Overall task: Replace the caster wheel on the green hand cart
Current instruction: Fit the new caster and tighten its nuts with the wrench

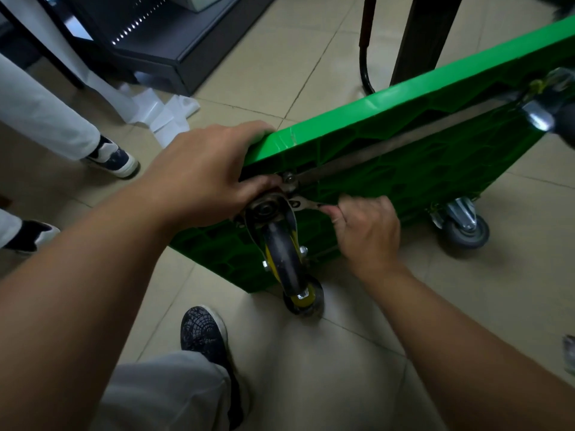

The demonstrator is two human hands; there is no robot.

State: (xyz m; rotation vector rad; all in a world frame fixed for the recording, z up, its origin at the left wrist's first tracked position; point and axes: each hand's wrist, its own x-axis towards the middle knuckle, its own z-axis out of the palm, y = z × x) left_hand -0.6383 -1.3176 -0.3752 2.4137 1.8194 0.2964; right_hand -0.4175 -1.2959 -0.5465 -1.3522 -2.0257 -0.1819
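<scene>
caster wheel (287,259), a black tyre on a yellow hub, is fitted at the near lower corner of the green hand cart (420,169), on the cart's underside. the cart stands tipped on its long edge on the floor, with the ribbed underside toward the camera. this exposes the caster's mounting plate (267,209) and its fasteners for tool access.

left hand (205,169) grips the near upper corner of the cart, fingers curled over the top edge and thumb down beside the mounting plate. judged purpose: to steady the tipped cart against the turning load. right hand (365,227) is at the underside just right of the mounting plate, fingers curled and pinching the handle of a small wrench (303,205). the wrench head meets a fastener at the plate edge. whether it is fully seated cannot be told. judged step: turning a plate bolt, direction undetermined.

a metal bar (404,144) runs along the cart's underside from the near corner toward the far end. a grey caster (465,228) at the far lower corner touches the floor.

surface: beige floor tiles (311,66) with visible joints. behind the cart stand black table legs (417,35). left of the cart's near corner are a dark shelving unit (155,42), white scraps (165,113) on the tiles, and a second person's shoe (113,157) below pale trousers.
</scene>
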